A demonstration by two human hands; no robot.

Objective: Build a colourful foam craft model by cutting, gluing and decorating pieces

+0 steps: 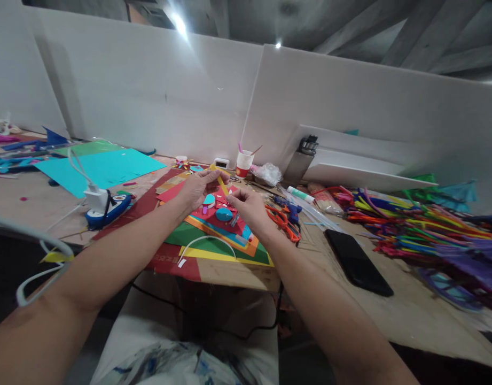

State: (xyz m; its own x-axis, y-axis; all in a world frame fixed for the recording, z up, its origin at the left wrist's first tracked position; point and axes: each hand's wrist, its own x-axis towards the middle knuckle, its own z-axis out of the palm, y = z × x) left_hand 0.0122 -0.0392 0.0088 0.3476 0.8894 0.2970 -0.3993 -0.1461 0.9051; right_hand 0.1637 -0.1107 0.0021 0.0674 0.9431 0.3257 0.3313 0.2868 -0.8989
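Note:
Between my two hands stretches a narrow yellow strip (pixel 222 185), seemingly of paper or foam sheet. My left hand (pixel 203 187) pinches its upper end, and the fingers of my right hand (pixel 243 202) close on its lower end. Below them lies a stack of coloured sheets, with a red sheet (pixel 216 219) on top and a green sheet (pixel 201 238) and a yellow sheet (pixel 225 257) lower down. Small cut pieces rest on the red sheet, among them a blue oval (pixel 224 214) and a light-blue piece (pixel 209 200). A thin white curved strip (pixel 208 237) crosses the green sheet.
Right of the stack are orange-handled scissors (pixel 283 224), a blue glue gun (pixel 293 211), a glue stick (pixel 301 194) and a black phone (pixel 358 262). Pipe cleaners (pixel 422 219) heap at far right. Paper cups (pixel 244 163) stand behind; a turquoise sheet (pixel 105 168) lies left.

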